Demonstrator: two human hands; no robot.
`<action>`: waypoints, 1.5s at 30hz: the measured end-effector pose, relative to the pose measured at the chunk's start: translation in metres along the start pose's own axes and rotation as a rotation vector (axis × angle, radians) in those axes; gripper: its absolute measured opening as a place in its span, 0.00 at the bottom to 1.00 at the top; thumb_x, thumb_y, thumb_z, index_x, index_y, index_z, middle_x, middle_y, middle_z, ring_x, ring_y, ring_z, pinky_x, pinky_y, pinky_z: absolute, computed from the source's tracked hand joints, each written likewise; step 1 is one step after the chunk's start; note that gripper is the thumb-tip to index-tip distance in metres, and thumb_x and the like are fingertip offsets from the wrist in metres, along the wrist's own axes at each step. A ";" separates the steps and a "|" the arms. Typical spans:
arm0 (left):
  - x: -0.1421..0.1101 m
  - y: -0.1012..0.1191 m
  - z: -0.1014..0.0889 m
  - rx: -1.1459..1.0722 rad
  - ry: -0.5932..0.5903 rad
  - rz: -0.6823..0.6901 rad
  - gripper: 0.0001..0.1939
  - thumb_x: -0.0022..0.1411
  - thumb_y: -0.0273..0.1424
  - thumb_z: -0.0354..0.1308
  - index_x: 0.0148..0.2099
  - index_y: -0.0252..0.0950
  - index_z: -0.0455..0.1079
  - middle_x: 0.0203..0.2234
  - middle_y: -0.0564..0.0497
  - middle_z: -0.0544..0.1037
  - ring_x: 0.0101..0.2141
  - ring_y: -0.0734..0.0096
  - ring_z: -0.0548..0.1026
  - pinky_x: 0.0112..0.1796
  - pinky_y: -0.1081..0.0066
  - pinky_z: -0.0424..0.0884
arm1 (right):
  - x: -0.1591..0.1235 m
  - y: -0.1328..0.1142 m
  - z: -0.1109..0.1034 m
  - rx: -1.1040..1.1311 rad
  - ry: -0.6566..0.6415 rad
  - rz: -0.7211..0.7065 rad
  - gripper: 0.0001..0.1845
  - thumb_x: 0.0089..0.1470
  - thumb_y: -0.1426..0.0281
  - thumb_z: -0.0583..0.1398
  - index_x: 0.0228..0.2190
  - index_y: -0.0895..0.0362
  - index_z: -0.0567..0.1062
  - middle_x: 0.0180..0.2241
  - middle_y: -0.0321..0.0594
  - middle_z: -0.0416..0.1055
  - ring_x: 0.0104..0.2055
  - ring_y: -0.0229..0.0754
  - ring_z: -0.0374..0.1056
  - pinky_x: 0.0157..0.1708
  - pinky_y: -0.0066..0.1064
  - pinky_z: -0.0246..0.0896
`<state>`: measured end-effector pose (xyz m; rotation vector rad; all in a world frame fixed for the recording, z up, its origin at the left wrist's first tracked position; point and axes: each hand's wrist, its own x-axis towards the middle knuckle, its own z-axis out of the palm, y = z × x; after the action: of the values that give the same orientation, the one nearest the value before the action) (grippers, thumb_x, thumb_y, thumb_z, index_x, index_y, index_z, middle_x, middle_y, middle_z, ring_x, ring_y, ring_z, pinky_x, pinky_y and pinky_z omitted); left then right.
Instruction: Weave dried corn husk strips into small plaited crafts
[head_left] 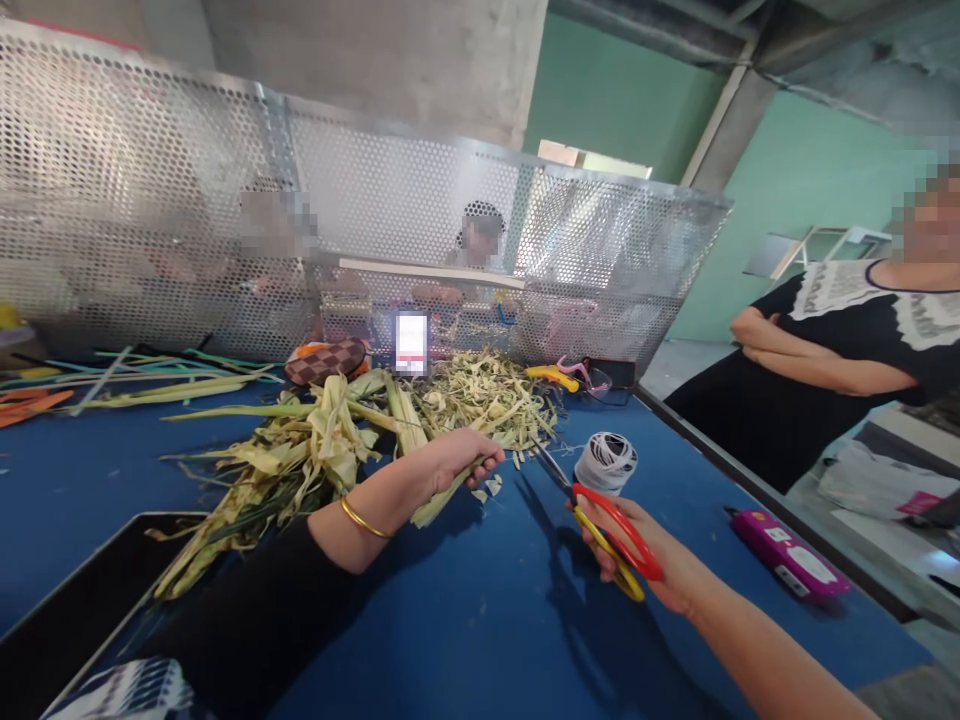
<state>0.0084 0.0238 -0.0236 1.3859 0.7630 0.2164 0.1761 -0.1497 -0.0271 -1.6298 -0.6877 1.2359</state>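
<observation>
My left hand (459, 455) is closed around a pale green leaf strip (439, 497) that slants down toward me over the blue table (480, 620). My right hand (651, 560) grips a pair of scissors (611, 535) with red and yellow handles; the blades point toward the strip's far end. Small cut bits (487, 488) lie just under my left hand. A heap of palm leaves and trimmings (337, 440) lies beyond my left wrist, which wears a gold bangle (364, 520).
A spool of white thread (606, 462) stands beside the scissors. A magenta box (787, 553) lies near the table's right edge. A perforated metal screen (337, 200) closes the far side. A person in black (840, 360) stands at the right. A dark tray (67, 610) sits front left.
</observation>
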 end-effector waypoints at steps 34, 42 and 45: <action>-0.012 0.017 0.000 0.113 0.030 0.029 0.06 0.52 0.26 0.51 0.24 0.35 0.64 0.16 0.57 0.61 0.17 0.80 0.57 0.19 0.76 0.51 | 0.091 -0.030 0.008 -2.099 0.082 -0.910 0.12 0.50 0.81 0.55 0.23 0.62 0.77 0.28 0.50 0.73 0.32 0.44 0.66 0.35 0.37 0.48; -0.012 0.016 -0.001 0.098 0.014 0.058 0.05 0.51 0.25 0.50 0.24 0.34 0.64 0.15 0.56 0.62 0.18 0.80 0.57 0.19 0.76 0.51 | 0.080 -0.010 0.002 -2.024 0.138 -0.883 0.12 0.53 0.84 0.49 0.33 0.64 0.70 0.33 0.51 0.70 0.30 0.43 0.67 0.26 0.32 0.48; -0.009 0.014 -0.003 0.094 0.016 0.070 0.05 0.51 0.25 0.50 0.24 0.34 0.64 0.15 0.56 0.62 0.18 0.80 0.57 0.19 0.76 0.52 | 0.068 0.002 -0.003 -1.957 0.179 -0.855 0.11 0.55 0.82 0.48 0.35 0.62 0.67 0.31 0.46 0.69 0.25 0.40 0.65 0.23 0.31 0.46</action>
<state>0.0039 0.0241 -0.0075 1.5026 0.7459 0.2490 0.2013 -0.0939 -0.0562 -2.1519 -2.4959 -0.6683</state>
